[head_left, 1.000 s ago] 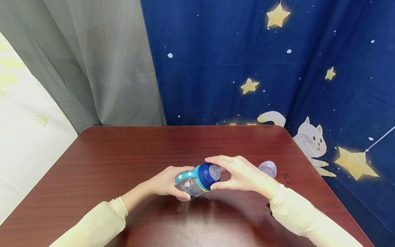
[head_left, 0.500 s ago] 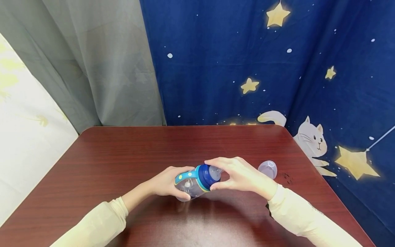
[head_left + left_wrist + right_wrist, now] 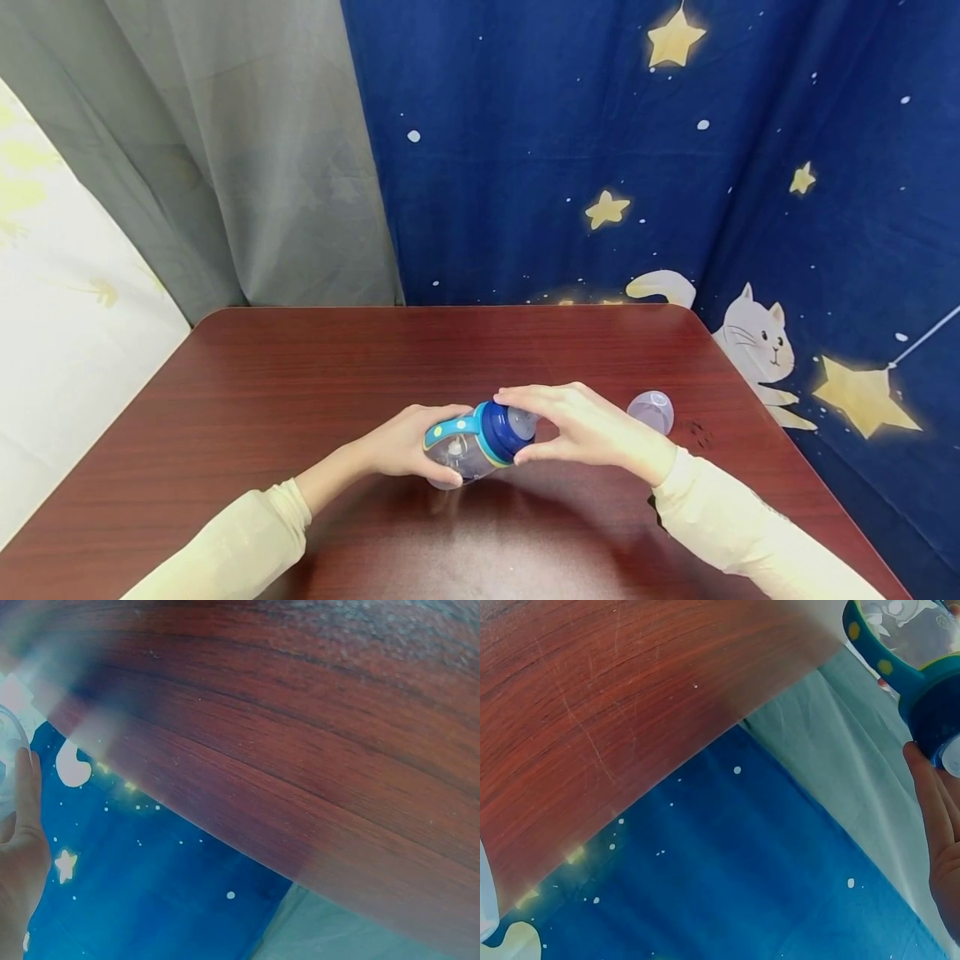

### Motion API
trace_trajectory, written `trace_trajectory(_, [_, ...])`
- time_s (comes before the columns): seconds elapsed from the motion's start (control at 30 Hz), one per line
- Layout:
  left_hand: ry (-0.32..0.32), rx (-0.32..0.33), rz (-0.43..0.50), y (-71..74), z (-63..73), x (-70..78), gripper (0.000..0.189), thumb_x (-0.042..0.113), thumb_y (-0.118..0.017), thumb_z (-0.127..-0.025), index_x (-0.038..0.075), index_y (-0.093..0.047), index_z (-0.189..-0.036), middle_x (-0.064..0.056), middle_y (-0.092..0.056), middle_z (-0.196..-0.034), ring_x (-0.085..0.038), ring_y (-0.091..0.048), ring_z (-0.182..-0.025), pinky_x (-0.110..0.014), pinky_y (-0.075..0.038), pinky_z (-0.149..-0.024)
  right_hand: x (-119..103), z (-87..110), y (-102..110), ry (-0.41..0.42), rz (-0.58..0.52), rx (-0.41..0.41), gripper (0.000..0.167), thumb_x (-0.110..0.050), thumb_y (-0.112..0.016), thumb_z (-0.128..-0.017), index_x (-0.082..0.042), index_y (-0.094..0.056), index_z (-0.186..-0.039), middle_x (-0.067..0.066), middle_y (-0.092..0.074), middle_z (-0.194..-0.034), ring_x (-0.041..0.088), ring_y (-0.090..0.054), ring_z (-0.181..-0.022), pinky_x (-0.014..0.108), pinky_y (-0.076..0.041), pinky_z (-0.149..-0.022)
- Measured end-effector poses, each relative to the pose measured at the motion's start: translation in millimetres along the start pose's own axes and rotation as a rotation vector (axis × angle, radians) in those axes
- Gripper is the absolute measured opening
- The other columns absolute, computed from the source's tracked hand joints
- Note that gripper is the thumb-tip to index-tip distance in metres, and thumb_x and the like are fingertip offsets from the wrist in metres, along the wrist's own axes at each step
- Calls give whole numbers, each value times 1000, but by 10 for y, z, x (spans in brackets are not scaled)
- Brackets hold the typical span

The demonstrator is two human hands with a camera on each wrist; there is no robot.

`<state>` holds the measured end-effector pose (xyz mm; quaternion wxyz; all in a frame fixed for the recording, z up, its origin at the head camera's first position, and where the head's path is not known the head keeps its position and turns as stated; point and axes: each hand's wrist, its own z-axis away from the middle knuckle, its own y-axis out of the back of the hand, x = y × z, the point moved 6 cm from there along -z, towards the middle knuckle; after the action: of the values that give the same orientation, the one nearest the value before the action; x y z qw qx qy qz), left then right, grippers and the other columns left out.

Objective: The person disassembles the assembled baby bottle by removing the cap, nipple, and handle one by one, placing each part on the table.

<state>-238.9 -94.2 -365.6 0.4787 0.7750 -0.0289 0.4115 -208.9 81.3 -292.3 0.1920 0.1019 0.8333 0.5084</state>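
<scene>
Around bottle (image 3: 471,458) and blue collar (image 3: 500,433), 2 half-curled hands (image 3: 415,440) (image 3: 588,427)

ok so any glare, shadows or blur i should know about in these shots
Head view: a bright glare on the near middle of the table, a dark shadow on the near side of the bottle; left wrist: a pale, blurry streak at upper left, grainy sheen at upper right; right wrist: milky haze towards the top, though scratches in the wood read clearly.
</scene>
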Motion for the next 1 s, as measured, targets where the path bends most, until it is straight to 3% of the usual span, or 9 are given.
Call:
trace_trajectory(0.2, [1,4,6,-6,0,-6,69,45,-74,-65,22,-45,-123,12,-57,-95,-8,-55,-81,-24,-47,-64,15,19,-12,-46,8,-13,69,-48,-65,-73,-14,-45,-129,-1,-47,-127,10,-48,-109,27,-43,-81])
trace_trajectory(0.5, [3,13,7,4,-11,4,70,46,-74,-64,21,-45,-123,12,-57,-95,-7,-54,-81,-24,-47,-65,34,24,31,-145,25,32,66,-55,-58,-75,-21,-43,-130,-6,-48,-123,8,-51,-102,27,-46,-75])
trace_trajectory(1.0, [8,6,6,3,-16,9,69,46,-74,-64,23,-45,-123,12,-57,-94,-9,-55,-80,-24,-47,-64,36,17,-21,-108,50,21,67,-56,-60,-73,-18,-47,-126,-6,-51,-120,8,-52,-101,27,-46,-75])
